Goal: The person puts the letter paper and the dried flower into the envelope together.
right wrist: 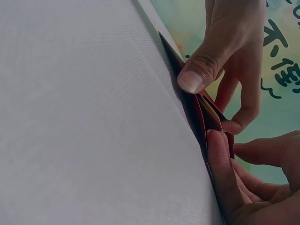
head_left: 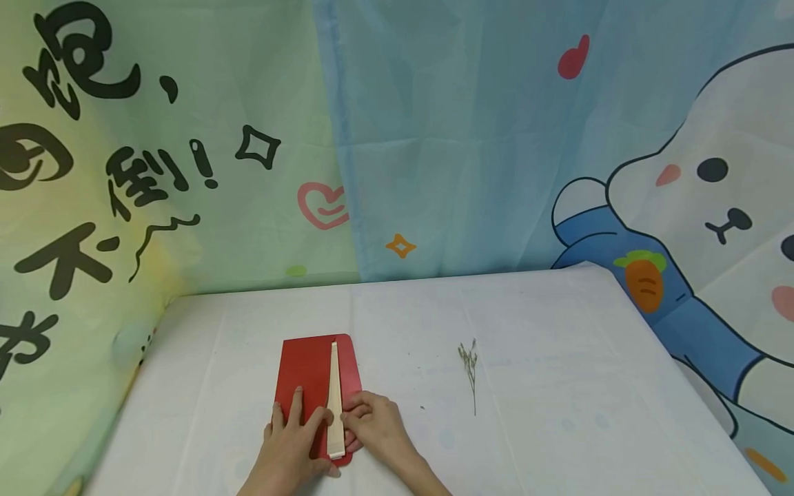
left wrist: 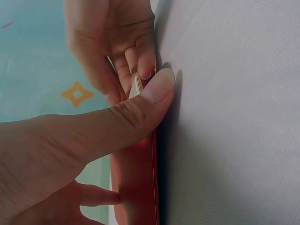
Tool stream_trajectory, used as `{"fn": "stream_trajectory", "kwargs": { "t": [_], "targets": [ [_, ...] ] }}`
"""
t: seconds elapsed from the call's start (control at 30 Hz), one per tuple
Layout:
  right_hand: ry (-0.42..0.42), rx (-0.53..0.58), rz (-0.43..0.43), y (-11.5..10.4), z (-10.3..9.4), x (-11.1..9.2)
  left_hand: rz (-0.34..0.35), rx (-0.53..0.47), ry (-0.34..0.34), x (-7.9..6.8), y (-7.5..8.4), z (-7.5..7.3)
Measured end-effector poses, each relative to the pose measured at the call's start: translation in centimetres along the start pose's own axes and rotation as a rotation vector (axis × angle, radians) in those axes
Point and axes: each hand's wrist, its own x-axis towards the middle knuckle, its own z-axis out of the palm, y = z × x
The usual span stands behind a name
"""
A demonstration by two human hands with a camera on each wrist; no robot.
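Observation:
A red-covered notebook (head_left: 308,362) lies on the white cloth, its front cover and pages shifted so that a cream strip of page edges (head_left: 334,393) shows beside the red back cover. My left hand (head_left: 290,441) holds it from the left, fingers spread on the front cover and index fingertip at the page edges. In the left wrist view the thumb (left wrist: 159,86) wraps over the near edge. From the right, my right hand (head_left: 380,421) pinches the notebook's open side; the right wrist view shows its fingers (right wrist: 222,164) against the cover and pages.
A small dried flower sprig (head_left: 469,365) lies on the white cloth (head_left: 558,386) to the right of the notebook. Behind the table hangs a printed curtain (head_left: 434,138) with a white cartoon animal, hearts and dark lettering.

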Motion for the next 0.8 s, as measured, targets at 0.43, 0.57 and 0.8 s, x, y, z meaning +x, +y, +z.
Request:
{"fn": "stream_trajectory", "kwargs": {
  "t": [0.43,0.57,0.8],
  "targets": [
    [-0.002,-0.005,0.013,0.09,-0.08,-0.02,-0.018,-0.003,-0.022,0.1,-0.02,0.01],
    [-0.002,-0.003,0.01,0.19,-0.09,0.01,-0.026,-0.003,-0.032,0.15,0.0,-0.02],
    [0.002,-0.007,0.007,0.19,-0.15,0.02,-0.027,0.0,-0.029,0.13,0.06,-0.1]
  ]
}}
